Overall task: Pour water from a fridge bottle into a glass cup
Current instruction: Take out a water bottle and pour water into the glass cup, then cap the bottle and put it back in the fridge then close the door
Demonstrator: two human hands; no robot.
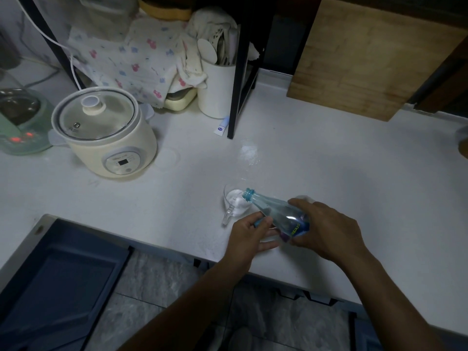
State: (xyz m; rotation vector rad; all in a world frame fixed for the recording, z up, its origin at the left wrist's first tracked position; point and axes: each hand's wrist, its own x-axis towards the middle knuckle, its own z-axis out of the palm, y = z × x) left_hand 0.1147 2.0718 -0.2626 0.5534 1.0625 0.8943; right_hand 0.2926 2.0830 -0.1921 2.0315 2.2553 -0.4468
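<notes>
White counter [316, 160], cream cooker [106, 133] closed under glass lid at left. Right hand [326, 229] wrapped round tilted clear bottle [276, 214], mouth over glass cup [235, 202] holding some water. Left hand [249, 235] closed on blue cap [258, 222].

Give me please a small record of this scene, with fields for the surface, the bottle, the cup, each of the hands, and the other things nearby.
surface: white countertop
bottle: clear plastic water bottle with blue label, tilted, uncapped mouth over the cup
cup: small clear glass cup with handle, upright, handle toward the person
right hand: grips the bottle body
left hand: beside the bottle, holds a small blue thing, perhaps the cap
nearby: cream electric cooker with glass lid; white utensil holder; wooden cutting board
</notes>
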